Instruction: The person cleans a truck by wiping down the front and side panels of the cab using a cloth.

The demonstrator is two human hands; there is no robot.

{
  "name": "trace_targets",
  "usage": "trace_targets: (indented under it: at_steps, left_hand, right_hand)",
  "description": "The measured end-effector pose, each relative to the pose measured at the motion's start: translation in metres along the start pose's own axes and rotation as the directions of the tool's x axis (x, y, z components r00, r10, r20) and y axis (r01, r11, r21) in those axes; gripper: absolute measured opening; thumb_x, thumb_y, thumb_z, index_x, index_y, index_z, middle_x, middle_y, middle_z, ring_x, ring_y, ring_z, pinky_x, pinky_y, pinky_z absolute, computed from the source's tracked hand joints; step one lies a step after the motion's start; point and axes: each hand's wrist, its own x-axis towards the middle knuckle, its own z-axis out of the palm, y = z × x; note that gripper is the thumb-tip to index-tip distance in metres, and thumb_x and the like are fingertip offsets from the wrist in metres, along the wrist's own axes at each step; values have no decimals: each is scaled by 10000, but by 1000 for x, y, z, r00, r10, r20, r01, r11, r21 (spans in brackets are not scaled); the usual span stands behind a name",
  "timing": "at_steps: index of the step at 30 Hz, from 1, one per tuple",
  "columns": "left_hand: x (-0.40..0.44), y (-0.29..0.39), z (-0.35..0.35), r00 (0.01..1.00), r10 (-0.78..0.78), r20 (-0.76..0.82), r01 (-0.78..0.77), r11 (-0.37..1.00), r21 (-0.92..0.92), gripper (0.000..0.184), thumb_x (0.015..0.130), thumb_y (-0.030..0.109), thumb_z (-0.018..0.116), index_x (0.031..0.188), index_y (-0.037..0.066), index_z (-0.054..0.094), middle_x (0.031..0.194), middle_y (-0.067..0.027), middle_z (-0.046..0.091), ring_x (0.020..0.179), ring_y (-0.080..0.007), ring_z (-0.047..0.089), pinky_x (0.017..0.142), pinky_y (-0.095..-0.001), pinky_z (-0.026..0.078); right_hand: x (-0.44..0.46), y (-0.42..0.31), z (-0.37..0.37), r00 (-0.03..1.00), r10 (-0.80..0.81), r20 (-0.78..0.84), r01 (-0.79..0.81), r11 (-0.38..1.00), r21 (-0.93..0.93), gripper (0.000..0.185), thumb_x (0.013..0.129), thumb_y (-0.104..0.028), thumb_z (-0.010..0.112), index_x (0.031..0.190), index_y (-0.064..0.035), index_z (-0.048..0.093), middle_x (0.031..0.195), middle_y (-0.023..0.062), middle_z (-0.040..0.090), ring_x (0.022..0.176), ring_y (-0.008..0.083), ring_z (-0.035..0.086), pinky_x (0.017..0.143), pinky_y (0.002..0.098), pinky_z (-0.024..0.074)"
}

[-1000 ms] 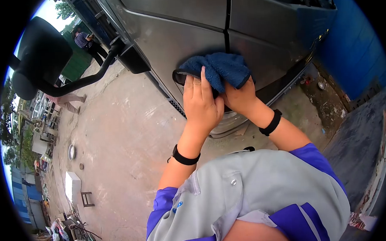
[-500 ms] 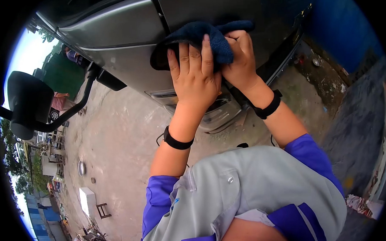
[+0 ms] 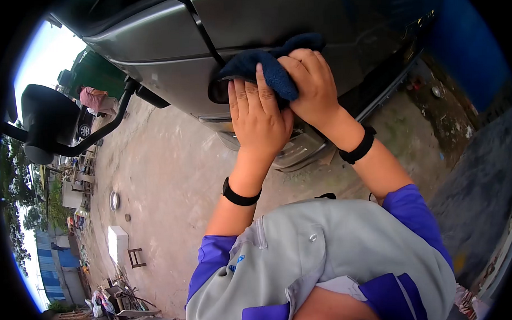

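A dark blue cloth point(image 3: 278, 80) lies bunched against the grey body panel point(image 3: 157, 87) of a vehicle, just below a vertical seam. My left hand point(image 3: 260, 123) rests against the cloth and panel with its fingers stretched out, the index finger over the cloth. Beside it, my right hand point(image 3: 315, 90) is closed with its fingers bent on the cloth's right part. At the cloth's left edge is a dark rounded patch point(image 3: 218, 91); I cannot tell whether it is shadow or part of the vehicle. Both wrists wear black bands.
A black side mirror point(image 3: 50, 119) on a curved arm juts out at left. Below my hands is a headlight point(image 3: 298, 150). A person in pink point(image 3: 93, 99) bends near a car farther off. A white box point(image 3: 117, 244) and a small stool point(image 3: 136, 258) stand on the concrete ground.
Both hands and the cloth sit slightly lower in view, and my right hand has moved a little left. The view has shifted, showing more of the person in pink.
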Motion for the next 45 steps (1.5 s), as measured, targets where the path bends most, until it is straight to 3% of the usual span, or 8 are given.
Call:
trace_targets:
  at_steps: [5,10,18,21,25,28,38,45]
  left_hand:
    - [-13,6,2,999,-53,-5,53,999,2,730,798,191,609,1443,-104,435,1277,-306,588,1214,-501,549,1134,-555,355]
    - [-82,15,26,983,-114,143,122,992,-45,770,785,185,636,1441,-141,394,1342,-350,538,1256,-561,499,1126,-615,332]
    - [13,3,-12,998,-51,-49,54,997,60,778,789,206,629,1463,-109,401,1349,-320,541,1310,-509,470,1151,-632,268]
    - [-10,8,0,995,-99,-29,99,995,22,781,787,201,621,1468,-106,395,1349,-327,538,1306,-509,472,1148,-621,281]
    - [-90,30,29,962,-163,218,167,986,0,810,765,190,638,1475,-103,384,1355,-336,525,1299,-512,471,1161,-597,284]
    - [-100,30,34,957,-12,290,23,999,-34,840,757,191,655,1489,-100,364,1344,-334,528,1298,-520,468,1166,-600,275]
    - [36,1,11,996,1,-93,-7,998,-56,748,861,169,611,1503,-103,341,1323,-328,546,1278,-540,485,1144,-601,313]
    - [-69,1,49,993,85,80,-73,987,-141,680,869,148,590,1494,-40,402,1308,-284,586,1248,-493,534,1119,-588,353]
  right_hand:
    - [-15,4,13,996,-64,-59,64,998,-12,363,829,-120,687,1192,-116,680,1157,74,641,1043,310,625,912,434,503]
    - [-87,8,12,977,-1,213,-7,999,38,413,850,-111,664,1261,-76,687,1324,123,644,1243,332,597,1050,459,476]
    - [-2,0,7,987,-107,123,122,984,-126,425,821,-88,632,1241,-64,694,1280,108,674,1174,325,630,1028,470,463]
    - [-15,7,8,984,-137,111,138,990,-8,446,814,-88,631,1256,-66,686,1266,103,680,1172,331,628,1015,470,473]
    - [-103,23,3,960,-18,278,20,1000,-4,468,804,-93,637,1270,-74,677,1302,99,660,1212,316,612,1018,458,488]
    - [-135,31,-7,930,-12,369,76,984,-162,482,802,-100,641,1283,-94,674,1332,94,645,1230,305,604,1032,455,484]
    - [18,20,0,981,-163,109,186,946,-265,453,916,-176,632,1350,-48,619,1410,160,594,1323,354,543,1108,475,421]
    - [-94,20,15,986,42,160,10,950,-312,501,916,-195,627,1391,-38,588,1473,162,547,1357,340,524,1123,476,422]
